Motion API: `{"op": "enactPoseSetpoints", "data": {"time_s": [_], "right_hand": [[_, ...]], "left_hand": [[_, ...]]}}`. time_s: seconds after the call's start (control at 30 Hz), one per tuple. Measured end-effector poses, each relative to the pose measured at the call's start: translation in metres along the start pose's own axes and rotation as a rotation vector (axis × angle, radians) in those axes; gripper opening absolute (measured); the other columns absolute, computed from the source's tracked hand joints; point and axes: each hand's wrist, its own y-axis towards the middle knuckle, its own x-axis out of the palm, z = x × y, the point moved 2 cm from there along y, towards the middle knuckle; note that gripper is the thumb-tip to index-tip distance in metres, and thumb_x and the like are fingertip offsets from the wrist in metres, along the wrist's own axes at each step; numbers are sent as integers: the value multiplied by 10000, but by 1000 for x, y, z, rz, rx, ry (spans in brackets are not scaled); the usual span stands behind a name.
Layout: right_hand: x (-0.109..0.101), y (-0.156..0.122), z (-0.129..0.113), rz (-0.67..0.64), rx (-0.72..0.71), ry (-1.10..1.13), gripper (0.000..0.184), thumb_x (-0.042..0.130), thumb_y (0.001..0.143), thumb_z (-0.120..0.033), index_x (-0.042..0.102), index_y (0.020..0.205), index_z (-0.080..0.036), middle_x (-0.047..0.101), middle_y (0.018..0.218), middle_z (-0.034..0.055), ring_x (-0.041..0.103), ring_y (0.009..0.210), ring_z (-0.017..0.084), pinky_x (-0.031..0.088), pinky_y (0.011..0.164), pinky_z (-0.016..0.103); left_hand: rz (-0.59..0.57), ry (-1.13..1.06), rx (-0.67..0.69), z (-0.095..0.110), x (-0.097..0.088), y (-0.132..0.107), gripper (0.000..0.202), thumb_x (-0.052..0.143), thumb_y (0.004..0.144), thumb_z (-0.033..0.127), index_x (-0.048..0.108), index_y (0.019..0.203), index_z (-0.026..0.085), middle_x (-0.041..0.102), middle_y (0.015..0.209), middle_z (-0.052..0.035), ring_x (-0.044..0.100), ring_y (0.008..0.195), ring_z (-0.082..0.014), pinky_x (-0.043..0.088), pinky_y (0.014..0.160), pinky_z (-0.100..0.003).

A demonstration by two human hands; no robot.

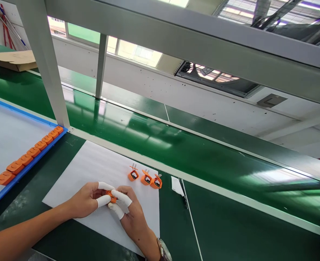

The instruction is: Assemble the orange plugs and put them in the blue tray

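Both my hands meet over a white sheet, pinching a small orange plastic part between them. White finger cots cover the thumb and forefinger of my left hand, closed on the part's left side. My right hand, also with white cots on its fingertips, is closed on its right side. Much of the part is hidden behind my fingers. Beyond my hands, on the sheet's far right corner, stand three orange housings with dark openings and metal prongs sticking up.
A blue-rimmed tray at the left carries a row of orange blocks along its edge. Right of the sheet lie a white scrap and a thin black tool. A grey metal frame post rises behind. A cardboard box sits far left.
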Motion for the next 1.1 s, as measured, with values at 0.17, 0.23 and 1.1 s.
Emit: {"op": "enactPoseSetpoints", "data": {"time_s": [0.17,0.23,1.1], "right_hand": [[1,2,5,-8,501,463,434,671,909,-395,518,1291,-256,662,1170,89,682,1027,214,592,945,455],[1,3,3,-24,594,564,451,695,884,-432,537,1260,-237,690,1187,98,681,1088,235,568,995,479],[1,7,6,-80,554,548,328,682,888,-411,599,1136,-213,716,1043,64,696,960,212,587,887,444]], "left_hand": [[104,31,-27,-6,-3,-1,321,660,891,286,695,1198,200,698,1277,-83,663,1150,-258,496,1072,-415],[72,36,-13,-9,-2,-2,322,656,894,279,696,1208,219,673,1325,-66,636,1203,-258,472,1105,-412],[84,51,-70,-7,-3,-1,369,781,802,331,742,1157,237,636,1378,-44,607,1256,-325,475,1117,-493]]}}
